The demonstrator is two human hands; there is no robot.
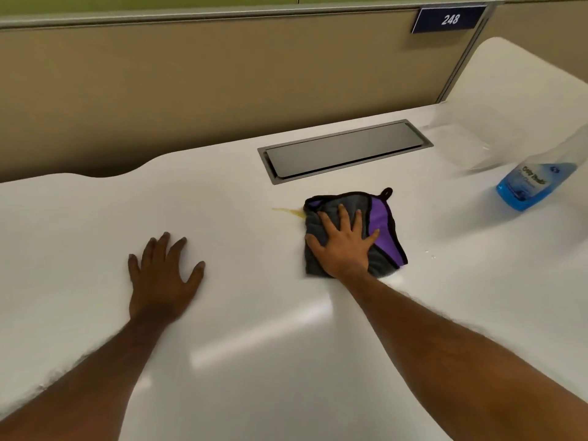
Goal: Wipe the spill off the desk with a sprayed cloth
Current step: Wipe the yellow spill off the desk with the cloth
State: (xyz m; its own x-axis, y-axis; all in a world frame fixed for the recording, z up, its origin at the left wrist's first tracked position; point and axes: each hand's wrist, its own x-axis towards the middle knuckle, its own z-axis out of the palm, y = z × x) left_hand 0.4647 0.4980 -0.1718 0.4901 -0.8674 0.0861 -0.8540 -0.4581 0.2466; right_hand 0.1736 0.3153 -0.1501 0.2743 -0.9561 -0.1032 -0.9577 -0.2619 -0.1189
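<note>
Right hand [345,245] flat, fingers spread, pressing cloth [381,230] onto desk [254,329] to scrub; yellow spill [288,211] just left of cloth. Left hand [162,275] flat, grasping nothing, likely bracing.

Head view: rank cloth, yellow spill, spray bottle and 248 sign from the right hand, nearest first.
1. cloth, under the right hand.
2. yellow spill, just left of the cloth.
3. spray bottle, far right.
4. 248 sign, on the back partition.
</note>
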